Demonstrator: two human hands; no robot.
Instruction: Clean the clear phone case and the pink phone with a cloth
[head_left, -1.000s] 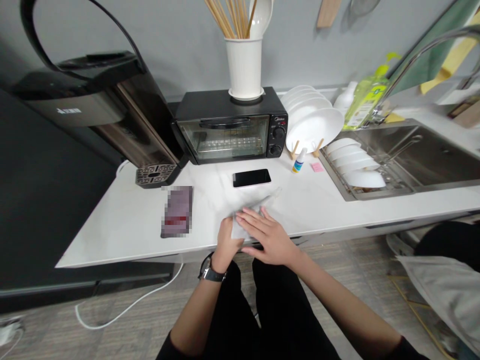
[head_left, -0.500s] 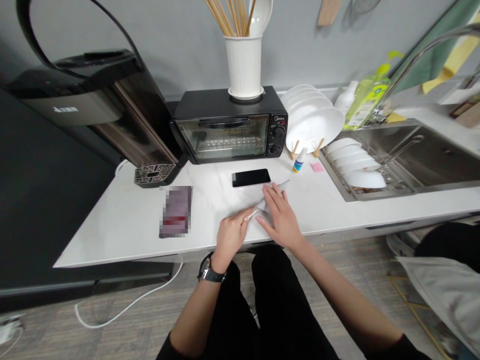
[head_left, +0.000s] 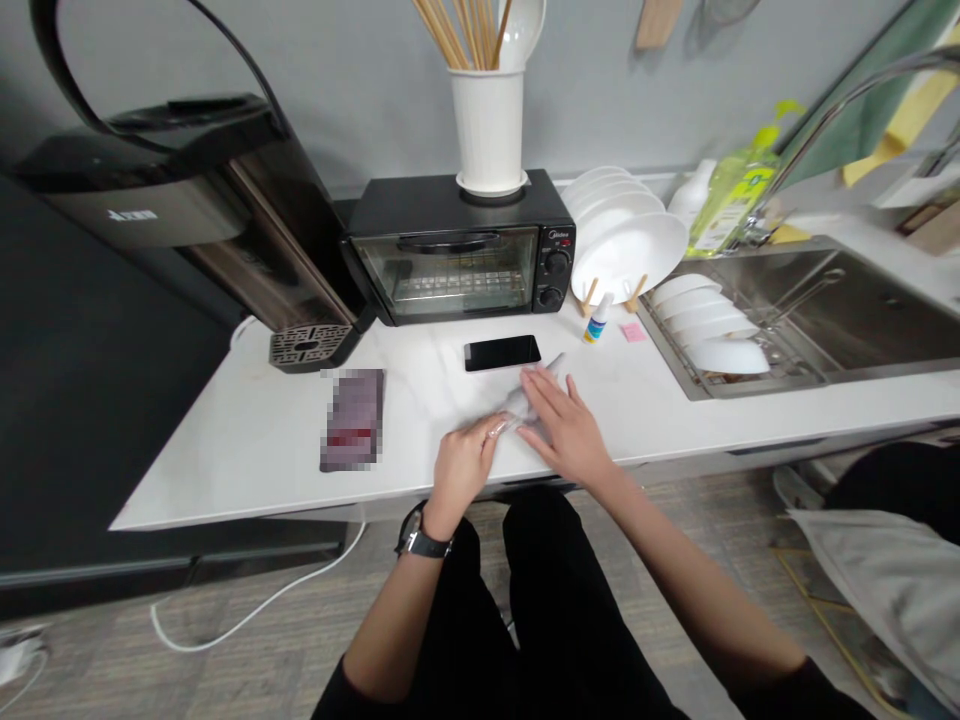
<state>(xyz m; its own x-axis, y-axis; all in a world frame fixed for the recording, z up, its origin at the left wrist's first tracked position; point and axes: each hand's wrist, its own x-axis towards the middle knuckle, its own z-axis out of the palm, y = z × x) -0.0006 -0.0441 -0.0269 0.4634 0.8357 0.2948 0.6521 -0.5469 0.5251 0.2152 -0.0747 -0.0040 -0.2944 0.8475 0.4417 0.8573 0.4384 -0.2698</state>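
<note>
Sheet (head_left: 517, 403), thin, crumpled, under flat right hand (head_left: 568, 430)

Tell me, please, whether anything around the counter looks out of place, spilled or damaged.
I see no spill or damage. The white holder of wooden sticks standing on the toaster oven looks slightly odd, since an oven top may get hot.
</note>
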